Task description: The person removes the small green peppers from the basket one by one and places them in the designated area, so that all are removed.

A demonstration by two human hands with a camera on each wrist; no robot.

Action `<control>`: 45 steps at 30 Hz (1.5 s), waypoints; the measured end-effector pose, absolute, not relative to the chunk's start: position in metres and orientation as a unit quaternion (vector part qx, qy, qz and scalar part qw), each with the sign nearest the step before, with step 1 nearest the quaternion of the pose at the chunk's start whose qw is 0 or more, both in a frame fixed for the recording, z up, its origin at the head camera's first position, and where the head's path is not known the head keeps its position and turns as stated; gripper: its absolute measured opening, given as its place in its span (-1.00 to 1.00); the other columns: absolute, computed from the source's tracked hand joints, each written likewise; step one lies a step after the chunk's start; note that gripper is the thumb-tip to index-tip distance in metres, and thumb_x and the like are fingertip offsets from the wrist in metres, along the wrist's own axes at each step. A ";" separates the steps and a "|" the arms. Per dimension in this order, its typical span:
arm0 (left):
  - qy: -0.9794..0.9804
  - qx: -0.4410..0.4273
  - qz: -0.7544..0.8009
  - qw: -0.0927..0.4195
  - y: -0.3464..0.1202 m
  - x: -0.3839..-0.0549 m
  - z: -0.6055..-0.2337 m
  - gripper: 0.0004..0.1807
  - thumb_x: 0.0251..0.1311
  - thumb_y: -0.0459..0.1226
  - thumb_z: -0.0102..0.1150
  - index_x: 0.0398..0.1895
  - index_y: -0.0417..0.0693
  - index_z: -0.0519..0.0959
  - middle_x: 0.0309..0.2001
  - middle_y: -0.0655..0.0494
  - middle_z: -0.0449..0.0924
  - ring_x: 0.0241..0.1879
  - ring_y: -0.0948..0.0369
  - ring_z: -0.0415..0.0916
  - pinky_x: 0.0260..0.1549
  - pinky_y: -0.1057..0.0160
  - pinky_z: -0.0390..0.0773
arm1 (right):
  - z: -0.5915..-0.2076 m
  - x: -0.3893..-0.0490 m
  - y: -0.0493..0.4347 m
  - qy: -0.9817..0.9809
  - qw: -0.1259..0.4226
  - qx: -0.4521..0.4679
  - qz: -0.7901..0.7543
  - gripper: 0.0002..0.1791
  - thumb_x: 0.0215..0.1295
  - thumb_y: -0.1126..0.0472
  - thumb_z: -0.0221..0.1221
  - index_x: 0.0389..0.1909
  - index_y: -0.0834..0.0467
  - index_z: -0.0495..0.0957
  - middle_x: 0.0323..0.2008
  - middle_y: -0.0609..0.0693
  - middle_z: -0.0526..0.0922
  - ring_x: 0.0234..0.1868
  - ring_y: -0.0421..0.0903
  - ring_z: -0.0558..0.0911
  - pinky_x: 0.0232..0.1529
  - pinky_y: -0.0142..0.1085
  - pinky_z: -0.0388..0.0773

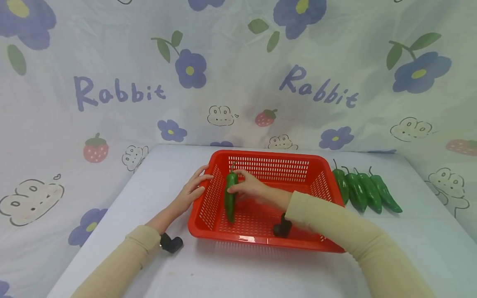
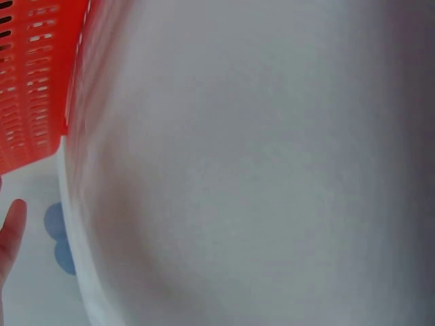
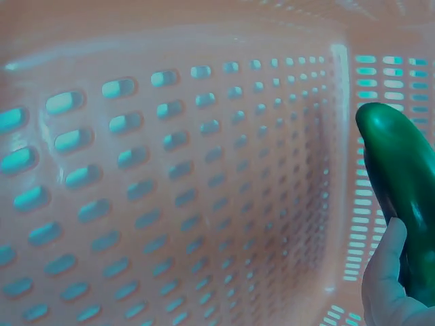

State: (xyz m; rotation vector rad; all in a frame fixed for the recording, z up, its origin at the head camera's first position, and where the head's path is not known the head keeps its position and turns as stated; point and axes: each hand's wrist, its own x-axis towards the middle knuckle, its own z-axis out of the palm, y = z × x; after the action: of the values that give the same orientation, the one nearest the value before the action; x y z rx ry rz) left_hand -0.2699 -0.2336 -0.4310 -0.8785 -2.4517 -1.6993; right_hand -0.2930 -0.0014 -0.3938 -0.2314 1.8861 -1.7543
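Observation:
My right hand (image 1: pixel 250 184) reaches inside a red plastic basket (image 1: pixel 305 244) and grips a long green pepper (image 1: pixel 230 203) near its stem end. The pepper stands lengthwise by the basket's left wall, stem pointing to the back. In the right wrist view, the thumb lies along the pepper (image 3: pixel 401 163), whose rounded tip points up. My left hand (image 1: pixel 188 192) rests on the basket's left rim, fingertips over the edge. Only a fingertip of the left hand (image 2: pixel 10 234) shows in the left wrist view, beneath the basket (image 2: pixel 34 88).
Several green peppers (image 1: pixel 367 191) lie side by side on the white table (image 1: pixel 413 240), just right of the basket. A white cloth backdrop (image 1: pixel 238 91) with flowers and rabbits hangs behind. Black wrist cameras show at the left wrist (image 1: pixel 171 243) and right wrist (image 1: pixel 282 227).

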 end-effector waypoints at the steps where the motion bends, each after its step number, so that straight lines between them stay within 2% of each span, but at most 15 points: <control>1: -0.788 -0.282 -0.546 0.016 -0.234 -0.270 -0.431 -0.59 0.23 -0.39 -0.17 0.17 -0.27 0.30 0.43 -0.09 -0.18 0.33 -0.15 -0.05 -0.04 0.32 0.48 | -0.393 -0.293 0.000 0.697 0.274 -0.086 -0.657 -0.30 0.09 0.42 0.17 0.26 0.15 0.13 -0.03 0.30 0.50 -0.24 0.08 0.62 -0.17 0.03 0.57; 5: -0.789 -0.283 -0.545 0.018 -0.234 -0.270 -0.430 -0.59 0.23 -0.39 -0.17 0.16 -0.27 0.30 0.42 -0.10 -0.17 0.33 -0.16 -0.05 -0.04 0.30 0.48 | -0.387 -0.293 0.007 0.687 0.273 -0.091 -0.667 -0.29 0.09 0.42 0.16 0.28 0.15 0.11 0.01 0.30 0.46 -0.16 0.09 0.59 -0.14 0.08 0.54; 17: -0.787 -0.278 -0.551 0.013 -0.233 -0.269 -0.429 -0.58 0.23 -0.38 -0.18 0.18 -0.26 0.28 0.43 -0.08 -0.16 0.28 -0.16 0.05 -0.06 0.30 0.50 | -0.363 -0.292 0.032 0.660 0.271 -0.101 -0.693 -0.29 0.14 0.42 0.12 0.30 0.08 0.08 0.07 0.29 0.42 -0.14 0.04 0.58 -0.04 0.10 0.48; 25: -0.786 -0.274 -0.554 0.010 -0.233 -0.268 -0.428 -0.58 0.25 -0.36 -0.17 0.18 -0.25 0.28 0.43 -0.05 -0.17 0.29 -0.14 0.03 -0.06 0.31 0.50 | -0.350 -0.294 0.053 0.657 0.251 -0.114 -0.701 -0.28 0.16 0.39 0.12 0.32 0.10 0.05 0.15 0.30 0.37 0.03 0.14 0.53 0.01 0.09 0.45; 31: -0.786 -0.277 -0.553 0.013 -0.233 -0.268 -0.429 -0.58 0.25 -0.34 -0.16 0.19 -0.24 0.28 0.43 -0.03 -0.18 0.31 -0.13 0.00 -0.04 0.27 0.49 | -0.343 -0.292 0.067 0.661 0.234 -0.131 -0.700 -0.23 0.15 0.32 0.17 0.34 0.10 0.02 0.16 0.27 0.36 0.01 0.10 0.55 -0.02 -0.01 0.51; 38: -0.784 -0.277 -0.556 0.014 -0.233 -0.267 -0.429 -0.58 0.25 -0.34 -0.17 0.18 -0.25 0.28 0.44 -0.03 -0.18 0.32 -0.12 -0.02 -0.04 0.28 0.49 | -0.328 -0.290 0.083 0.672 0.219 -0.119 -0.698 -0.28 0.20 0.36 0.10 0.34 0.04 0.02 0.18 0.28 0.33 -0.05 0.05 0.58 0.06 0.06 0.42; 45: -0.787 -0.271 -0.554 0.012 -0.231 -0.265 -0.427 -0.58 0.25 -0.33 -0.14 0.19 -0.23 0.28 0.44 0.01 -0.18 0.33 -0.09 -0.03 -0.02 0.22 0.48 | -0.318 -0.290 0.108 0.683 0.206 -0.123 -0.690 -0.27 0.22 0.35 0.08 0.36 0.03 -0.01 0.21 0.28 0.30 -0.09 -0.03 0.59 0.05 0.04 0.42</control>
State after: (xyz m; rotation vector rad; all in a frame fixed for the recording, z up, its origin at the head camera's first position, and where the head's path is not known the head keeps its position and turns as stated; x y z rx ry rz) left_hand -0.2650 -0.2309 -0.4268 -0.8444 -2.4546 -1.7274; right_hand -0.2905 0.1077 -0.3183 -0.3415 1.9020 -1.9240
